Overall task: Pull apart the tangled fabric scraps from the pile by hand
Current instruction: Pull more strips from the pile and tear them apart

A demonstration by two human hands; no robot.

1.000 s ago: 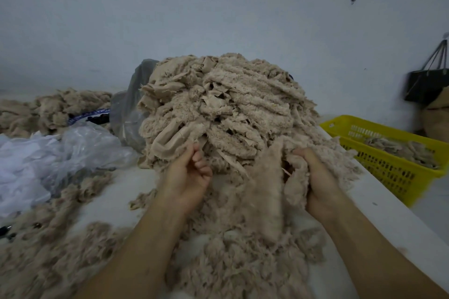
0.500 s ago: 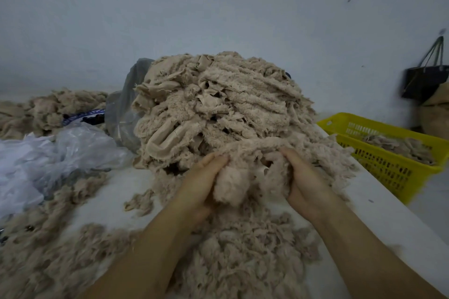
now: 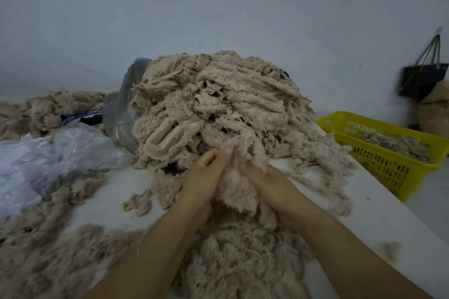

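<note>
Most of the pile (image 3: 218, 109) stands tangled in the middle of the table (image 3: 379, 221), so I judge the work far from done. One clump (image 3: 233, 187) at its near edge is gripped between the left hand (image 3: 206, 177) and right hand (image 3: 274, 189), fingers curled into it. Loosened fluff (image 3: 243, 264) lies nearer; a yellow basket (image 3: 388, 167) at right holds a few scraps (image 3: 398, 144).
</note>
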